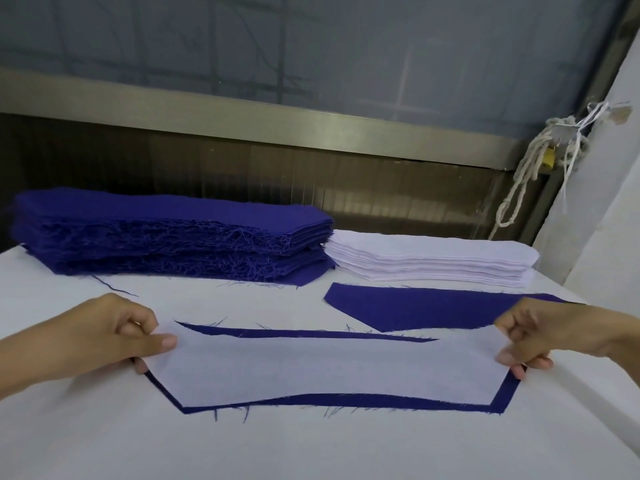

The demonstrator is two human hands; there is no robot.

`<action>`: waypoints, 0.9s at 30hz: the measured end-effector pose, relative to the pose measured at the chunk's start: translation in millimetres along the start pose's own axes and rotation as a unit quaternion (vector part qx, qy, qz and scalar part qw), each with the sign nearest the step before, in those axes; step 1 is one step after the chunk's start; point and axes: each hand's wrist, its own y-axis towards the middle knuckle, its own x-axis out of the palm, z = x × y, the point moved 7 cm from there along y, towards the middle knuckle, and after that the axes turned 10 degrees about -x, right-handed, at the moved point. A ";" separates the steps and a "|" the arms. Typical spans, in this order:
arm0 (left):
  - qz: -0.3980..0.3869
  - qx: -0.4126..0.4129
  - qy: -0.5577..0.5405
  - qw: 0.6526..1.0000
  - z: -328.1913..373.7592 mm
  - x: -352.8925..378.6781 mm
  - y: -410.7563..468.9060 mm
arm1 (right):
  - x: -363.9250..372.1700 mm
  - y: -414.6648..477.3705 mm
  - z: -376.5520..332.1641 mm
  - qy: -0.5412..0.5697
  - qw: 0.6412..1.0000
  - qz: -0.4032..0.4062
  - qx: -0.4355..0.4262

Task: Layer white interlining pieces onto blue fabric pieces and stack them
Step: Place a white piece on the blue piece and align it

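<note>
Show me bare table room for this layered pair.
Bare: the near strip of table below the layered blue piece, and the gap between the blue fabric stack and the left hand. Crowded: far right, with the white interlining stack and loose blue piece.

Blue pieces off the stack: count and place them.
2. Near piece lies under interlining pinched by left hand and right hand; far piece lies bare before the white stack. More may hide beneath.
</note>
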 end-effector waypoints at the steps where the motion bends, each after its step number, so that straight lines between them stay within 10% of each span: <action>1: 0.003 -0.003 0.002 1.000 -0.3 0.4 0.4 | 0.6 -0.1 -0.5 -0.004 1.000 0.002 0.002; 27: 0.066 -0.061 -0.002 0.996 -26.1 -5.1 14.3 | 2.5 1.2 -6.0 -0.022 0.997 0.048 0.052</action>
